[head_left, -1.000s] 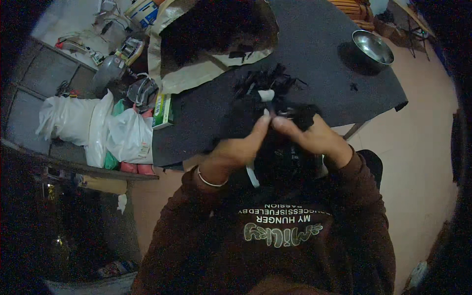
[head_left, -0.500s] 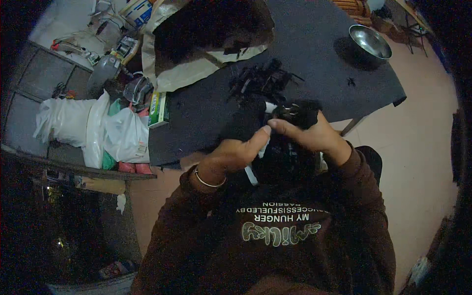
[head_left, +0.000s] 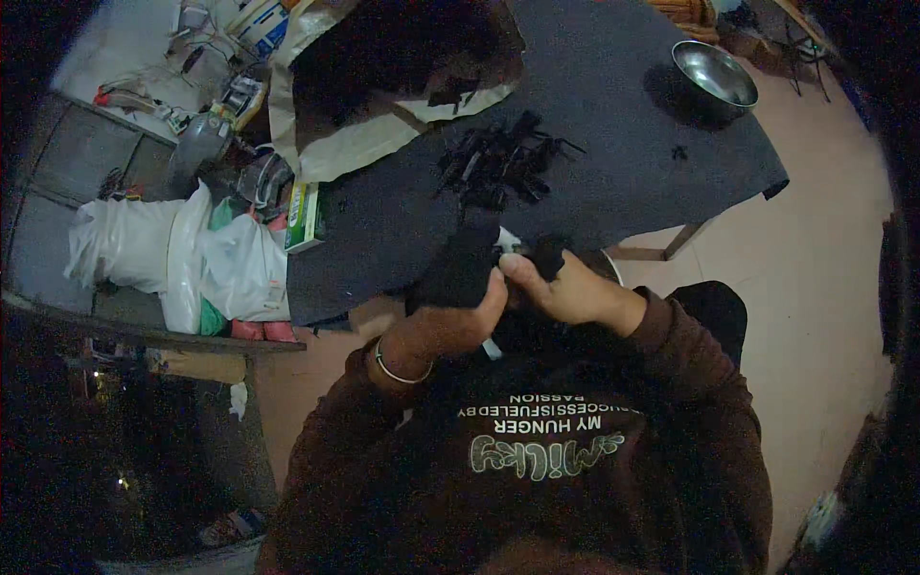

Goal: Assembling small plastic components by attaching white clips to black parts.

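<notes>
My left hand and my right hand meet in front of my body at the table's near edge, thumbs close together. Both are closed around a small dark piece with a white part, whose kind I cannot make out. Black cloth-like material covers the fingers of the left hand, and a similar dark patch hides the right fingertips. Just beyond the hands, a loose pile of black strip-like pieces lies on the dark-covered table.
A large paper sack with a dark inside lies open at the far left. A shiny metal bowl stands at the far right. On the left are a green-and-white box, white plastic bags and a cluttered shelf.
Both hands have moved slightly left and toward my body with the piece between them. The right hand has turned, and more of the black pile shows beyond the hands.
</notes>
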`<state>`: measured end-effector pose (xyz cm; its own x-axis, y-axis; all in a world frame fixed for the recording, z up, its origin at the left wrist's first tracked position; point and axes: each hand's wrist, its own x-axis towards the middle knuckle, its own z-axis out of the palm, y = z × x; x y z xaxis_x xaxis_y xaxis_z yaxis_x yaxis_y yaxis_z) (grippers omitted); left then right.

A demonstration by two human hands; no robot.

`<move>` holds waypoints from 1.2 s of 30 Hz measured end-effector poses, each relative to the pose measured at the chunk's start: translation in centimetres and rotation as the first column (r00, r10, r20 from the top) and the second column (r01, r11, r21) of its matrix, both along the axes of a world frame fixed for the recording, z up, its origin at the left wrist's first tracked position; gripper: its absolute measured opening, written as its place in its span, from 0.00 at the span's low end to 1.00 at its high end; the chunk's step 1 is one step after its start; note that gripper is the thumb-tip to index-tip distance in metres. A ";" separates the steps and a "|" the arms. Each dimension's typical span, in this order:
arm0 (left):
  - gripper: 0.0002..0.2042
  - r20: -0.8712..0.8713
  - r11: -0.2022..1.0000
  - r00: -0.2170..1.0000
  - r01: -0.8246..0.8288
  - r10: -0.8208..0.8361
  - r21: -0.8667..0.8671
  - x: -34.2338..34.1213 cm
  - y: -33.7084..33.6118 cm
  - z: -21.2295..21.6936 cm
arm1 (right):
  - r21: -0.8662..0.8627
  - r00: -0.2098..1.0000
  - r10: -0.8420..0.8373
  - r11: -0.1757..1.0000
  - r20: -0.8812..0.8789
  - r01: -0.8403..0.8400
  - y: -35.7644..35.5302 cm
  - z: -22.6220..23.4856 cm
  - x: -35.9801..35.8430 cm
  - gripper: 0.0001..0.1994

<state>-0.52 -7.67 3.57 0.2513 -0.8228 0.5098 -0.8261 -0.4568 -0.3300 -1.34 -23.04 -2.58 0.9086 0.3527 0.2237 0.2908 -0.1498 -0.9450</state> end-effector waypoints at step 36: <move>0.17 -0.868 0.822 0.488 -0.531 0.096 -0.208 3.1 0.0 -1.2 | -0.144 0.937 -0.346 0.926 0.048 0.349 -6.0 3.2 1.9 0.12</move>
<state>2.59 -7.64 2.37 0.9125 -0.3656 0.1835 -0.3896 -0.6397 0.6626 0.59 -29.08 0.63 0.9758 0.0461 0.2139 0.2151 -0.3830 -0.8983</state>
